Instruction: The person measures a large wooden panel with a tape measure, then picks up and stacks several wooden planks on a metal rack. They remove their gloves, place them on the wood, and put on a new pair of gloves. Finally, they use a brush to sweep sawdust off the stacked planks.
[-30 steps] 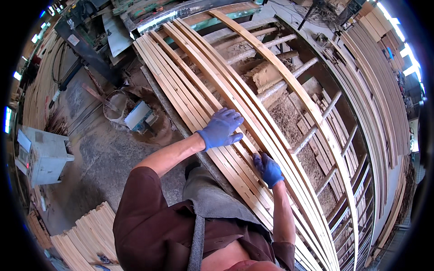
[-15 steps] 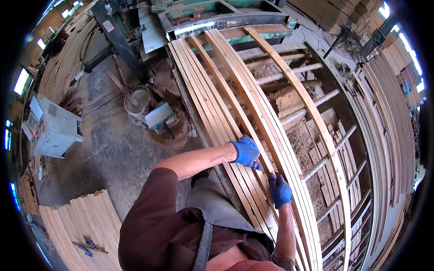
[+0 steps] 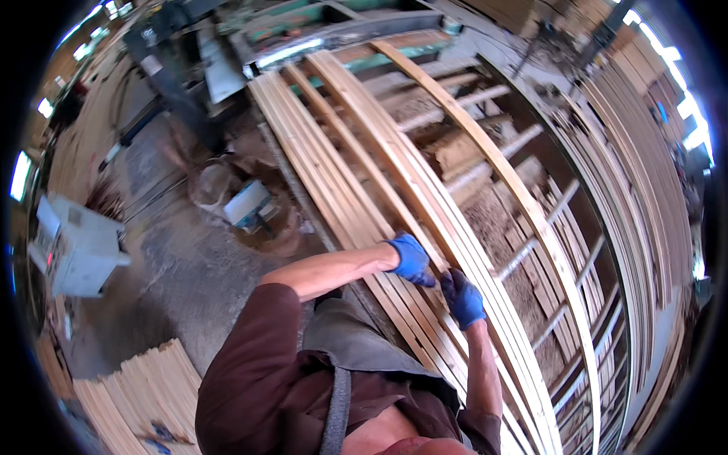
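My left hand [image 3: 411,260], in a blue glove, is closed around a single narrow wooden strip [image 3: 345,144]. Just to its right, my right hand [image 3: 463,298], gloved alike, has its fingers curled at the same strip, close to the left fingertips. Both hands partly hide the wood there. Left of this strip lies a row of several pale strips [image 3: 318,159] side by side. Against its right lies another bundle of long strips [image 3: 409,152]. Farther right, one separate board [image 3: 485,140] lies across the rollers.
A metal roller frame [image 3: 523,140] carries the wood, with sawdust and offcuts beneath. On the left floor stand a bucket [image 3: 216,182] and a grey control box [image 3: 83,246]. Stacked boards [image 3: 144,390] lie at lower left, with long timber piles [image 3: 633,167] at far right.
The whole view has shifted and turned slightly, with some blur. My right hand has come nearer to my left along the strip. The strips lie in much the same arrangement.
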`<state>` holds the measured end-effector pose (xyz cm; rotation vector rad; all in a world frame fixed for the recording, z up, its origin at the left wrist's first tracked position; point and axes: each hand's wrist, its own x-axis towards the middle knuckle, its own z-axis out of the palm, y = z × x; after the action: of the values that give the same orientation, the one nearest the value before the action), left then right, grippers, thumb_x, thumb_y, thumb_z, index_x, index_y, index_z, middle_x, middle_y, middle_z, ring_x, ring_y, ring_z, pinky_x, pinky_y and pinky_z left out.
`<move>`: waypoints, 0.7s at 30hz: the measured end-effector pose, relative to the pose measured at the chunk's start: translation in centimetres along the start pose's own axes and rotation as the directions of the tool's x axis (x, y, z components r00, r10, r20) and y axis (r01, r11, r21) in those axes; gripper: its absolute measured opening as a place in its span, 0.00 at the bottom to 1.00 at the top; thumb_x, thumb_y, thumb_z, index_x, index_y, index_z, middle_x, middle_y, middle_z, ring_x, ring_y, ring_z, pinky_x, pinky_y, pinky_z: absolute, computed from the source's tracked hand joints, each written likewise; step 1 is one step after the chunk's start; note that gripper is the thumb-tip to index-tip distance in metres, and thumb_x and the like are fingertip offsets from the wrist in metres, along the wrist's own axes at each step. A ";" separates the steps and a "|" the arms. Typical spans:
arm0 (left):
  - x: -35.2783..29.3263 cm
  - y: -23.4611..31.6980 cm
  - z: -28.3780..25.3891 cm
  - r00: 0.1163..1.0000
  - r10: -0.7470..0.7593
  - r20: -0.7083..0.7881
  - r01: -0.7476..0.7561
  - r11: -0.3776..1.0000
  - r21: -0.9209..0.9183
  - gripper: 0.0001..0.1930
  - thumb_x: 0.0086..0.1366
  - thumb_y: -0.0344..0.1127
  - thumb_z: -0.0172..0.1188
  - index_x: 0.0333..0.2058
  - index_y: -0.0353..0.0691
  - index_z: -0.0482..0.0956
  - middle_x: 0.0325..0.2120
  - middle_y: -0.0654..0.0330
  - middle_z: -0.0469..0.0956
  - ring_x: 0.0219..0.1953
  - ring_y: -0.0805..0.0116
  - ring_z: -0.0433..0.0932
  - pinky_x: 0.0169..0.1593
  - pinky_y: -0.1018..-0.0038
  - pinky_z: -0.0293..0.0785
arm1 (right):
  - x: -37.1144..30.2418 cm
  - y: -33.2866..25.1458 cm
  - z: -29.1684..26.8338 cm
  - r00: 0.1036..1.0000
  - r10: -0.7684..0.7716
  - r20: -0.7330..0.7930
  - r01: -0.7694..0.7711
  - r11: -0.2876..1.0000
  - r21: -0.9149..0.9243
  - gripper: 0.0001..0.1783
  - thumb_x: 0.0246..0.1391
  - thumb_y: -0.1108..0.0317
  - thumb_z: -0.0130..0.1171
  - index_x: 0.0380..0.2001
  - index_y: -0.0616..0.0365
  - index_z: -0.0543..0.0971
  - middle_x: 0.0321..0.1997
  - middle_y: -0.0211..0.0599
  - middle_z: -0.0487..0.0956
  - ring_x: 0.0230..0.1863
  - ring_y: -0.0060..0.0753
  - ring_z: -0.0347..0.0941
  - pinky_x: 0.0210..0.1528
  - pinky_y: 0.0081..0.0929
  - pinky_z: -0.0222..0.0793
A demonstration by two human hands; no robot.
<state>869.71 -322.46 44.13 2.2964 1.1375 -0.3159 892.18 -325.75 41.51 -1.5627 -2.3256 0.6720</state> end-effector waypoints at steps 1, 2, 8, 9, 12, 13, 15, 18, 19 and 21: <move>-0.4 -0.3 0.5 1.000 -0.003 0.004 0.003 1.000 0.006 0.37 0.64 0.70 0.39 0.22 0.41 0.82 0.21 0.54 0.80 0.25 0.56 0.79 0.32 0.62 0.74 | 0.0 -1.3 -1.3 0.996 -0.072 -0.047 0.076 0.993 0.092 0.19 0.62 0.50 0.52 0.44 0.52 0.80 0.34 0.47 0.82 0.35 0.53 0.79 0.39 0.42 0.73; -0.2 -0.6 1.6 1.000 -0.004 -0.022 0.003 0.999 -0.054 0.35 0.65 0.68 0.41 0.21 0.41 0.82 0.21 0.52 0.79 0.25 0.54 0.78 0.32 0.60 0.73 | -0.2 -1.6 -2.3 0.997 0.042 -0.061 -0.027 0.973 0.228 0.15 0.60 0.54 0.57 0.42 0.51 0.82 0.33 0.46 0.81 0.32 0.47 0.79 0.37 0.37 0.74; -1.0 6.7 2.8 0.598 0.449 -0.664 -0.552 0.831 0.066 0.15 0.60 0.47 0.59 0.32 0.40 0.80 0.25 0.54 0.78 0.28 0.53 0.77 0.36 0.59 0.71 | 0.4 10.1 -8.5 0.931 0.167 -0.325 -0.206 0.974 -0.089 0.24 0.62 0.46 0.50 0.46 0.54 0.79 0.40 0.49 0.82 0.44 0.53 0.78 0.43 0.41 0.73; -0.6 7.6 2.0 0.512 0.466 -0.722 -0.619 0.783 0.066 0.15 0.60 0.47 0.59 0.33 0.41 0.80 0.25 0.54 0.78 0.29 0.53 0.76 0.36 0.59 0.71 | -1.4 13.9 -7.8 0.914 0.386 -0.125 -0.402 0.902 -0.157 0.25 0.64 0.45 0.45 0.46 0.54 0.78 0.40 0.49 0.82 0.43 0.53 0.78 0.43 0.41 0.73; -1.7 5.6 0.6 0.587 0.403 -0.702 -0.501 0.862 0.076 0.15 0.59 0.46 0.62 0.37 0.42 0.80 0.34 0.57 0.80 0.37 0.55 0.77 0.47 0.59 0.69 | -3.4 11.6 -7.2 0.869 0.480 0.119 -0.423 0.847 -0.321 0.27 0.67 0.46 0.34 0.45 0.53 0.77 0.40 0.48 0.82 0.40 0.52 0.79 0.40 0.43 0.74; -1.4 5.6 0.0 0.583 0.391 -0.712 -0.502 0.862 0.063 0.15 0.58 0.44 0.64 0.39 0.42 0.81 0.36 0.58 0.80 0.41 0.56 0.77 0.53 0.60 0.67 | -6.9 14.6 -5.3 0.961 0.271 0.045 -0.240 0.908 -0.344 0.25 0.68 0.50 0.33 0.46 0.53 0.75 0.40 0.47 0.82 0.39 0.51 0.79 0.39 0.43 0.75; -1.7 4.4 -1.1 0.684 0.353 -0.639 -0.422 0.905 0.049 0.16 0.57 0.41 0.65 0.43 0.41 0.80 0.42 0.57 0.80 0.44 0.55 0.77 0.56 0.59 0.66 | -9.4 13.4 -3.2 0.907 0.414 0.076 -0.386 0.890 -0.244 0.31 0.66 0.42 0.33 0.42 0.54 0.80 0.42 0.49 0.81 0.39 0.53 0.79 0.42 0.46 0.74; -2.6 1.1 -0.8 0.733 0.250 -0.633 -0.270 0.961 0.066 0.18 0.60 0.37 0.63 0.49 0.40 0.79 0.46 0.54 0.79 0.51 0.52 0.75 0.62 0.58 0.62 | -7.5 7.5 -8.1 0.781 0.546 0.303 -0.553 0.830 -0.071 0.37 0.62 0.35 0.34 0.33 0.54 0.83 0.32 0.51 0.82 0.38 0.52 0.79 0.43 0.45 0.73; -1.6 -0.1 -0.8 0.745 0.254 -0.617 -0.273 0.960 0.065 0.18 0.60 0.37 0.63 0.49 0.40 0.78 0.46 0.54 0.79 0.51 0.52 0.74 0.62 0.59 0.63 | -6.9 7.0 -10.1 0.725 0.560 0.401 -0.605 0.796 -0.016 0.36 0.61 0.35 0.36 0.36 0.54 0.83 0.33 0.50 0.82 0.38 0.51 0.79 0.43 0.44 0.73; 0.6 -0.4 -2.5 0.766 0.284 -0.576 -0.279 0.955 0.101 0.19 0.61 0.37 0.62 0.50 0.38 0.77 0.47 0.53 0.79 0.52 0.51 0.74 0.61 0.59 0.63 | -8.0 9.2 -10.7 0.792 0.438 0.425 -0.499 0.866 0.037 0.40 0.58 0.30 0.38 0.38 0.57 0.82 0.37 0.47 0.82 0.38 0.49 0.78 0.44 0.39 0.72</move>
<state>869.65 -320.44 45.78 2.6075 1.0214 0.5531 907.53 -327.75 46.29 -2.1209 -2.0628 1.3723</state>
